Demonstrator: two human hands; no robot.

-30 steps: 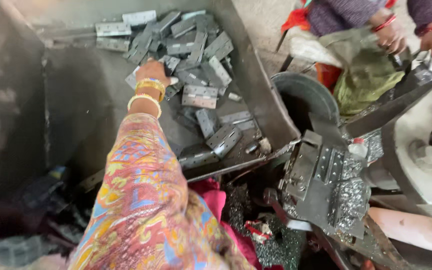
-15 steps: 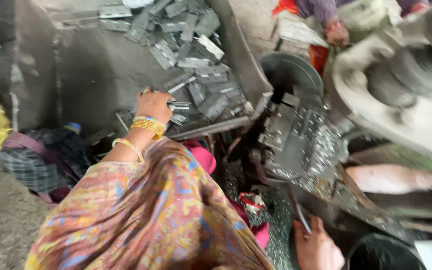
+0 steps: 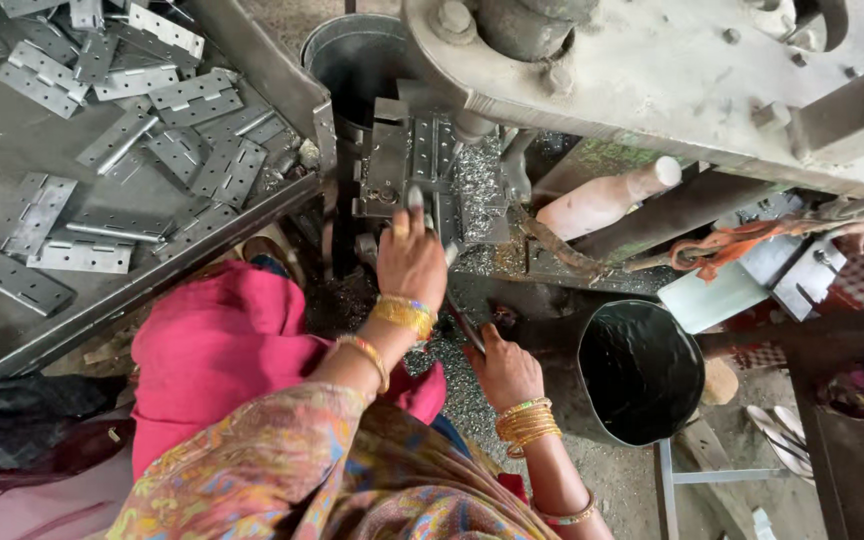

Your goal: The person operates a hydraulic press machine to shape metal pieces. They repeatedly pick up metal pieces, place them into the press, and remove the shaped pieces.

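Left hand (image 3: 410,262) pinching a hinge (image 3: 415,200) at the press fixture (image 3: 422,165) (right hand (image 3: 505,372) clasping a rod (image 3: 464,325))

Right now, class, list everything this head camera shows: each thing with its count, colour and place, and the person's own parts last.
Hinge plates: many, grey metal, loose in the tray at upper left.
Tray: one, dark grey metal, left side.
Press machine: one, grey, across the top right.
Die block: one, grey with holes, centre, under the press.
Metal shavings: a heap, silvery, around the die and below it.
Handle: one, pale pink, right of the die.
Black bucket: one, lower right of centre.
Grey bucket: one, top centre, behind the die.
Pink cloth: one, over the lap, lower left.
Left hand: gold bangles, fingers at the die.
Right hand: gold bangles, holding a thin rod.
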